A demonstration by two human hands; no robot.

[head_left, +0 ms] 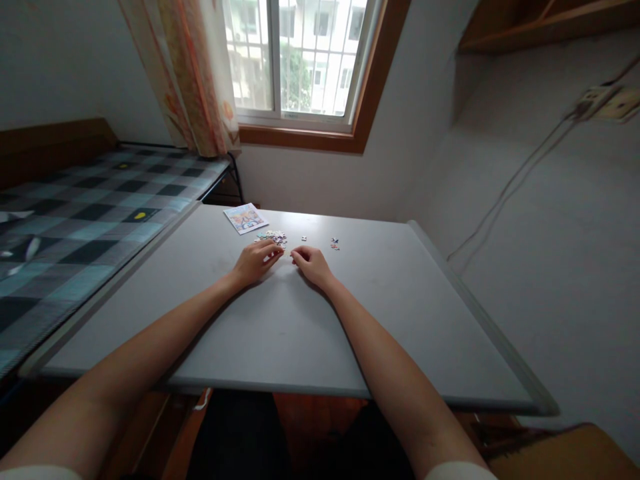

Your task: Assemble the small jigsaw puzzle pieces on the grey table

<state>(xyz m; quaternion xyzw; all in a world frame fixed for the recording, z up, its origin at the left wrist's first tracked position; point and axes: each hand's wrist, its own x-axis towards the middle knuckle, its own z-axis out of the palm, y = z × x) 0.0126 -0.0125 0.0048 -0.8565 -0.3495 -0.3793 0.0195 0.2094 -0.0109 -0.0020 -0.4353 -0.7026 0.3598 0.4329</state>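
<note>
Both my hands rest on a grey table (pixel 280 320), close together near its far middle. My left hand (pixel 256 260) has its fingers curled and pinched at the edge of a small heap of jigsaw pieces (pixel 274 237). My right hand (pixel 310 262) is also curled, its fingertips pinched just right of the left hand; what it holds, if anything, is too small to make out. A few loose pieces (pixel 334 244) lie to the right, and one single piece (pixel 303 238) lies between. A small picture card (pixel 245 217) lies flat beyond the heap.
A bed with a checked blue cover (pixel 85 220) runs along the table's left edge. A window (pixel 295 60) with a patterned curtain (pixel 185 73) is behind the table. A white wall is on the right, with a cable and sockets (pixel 607 103).
</note>
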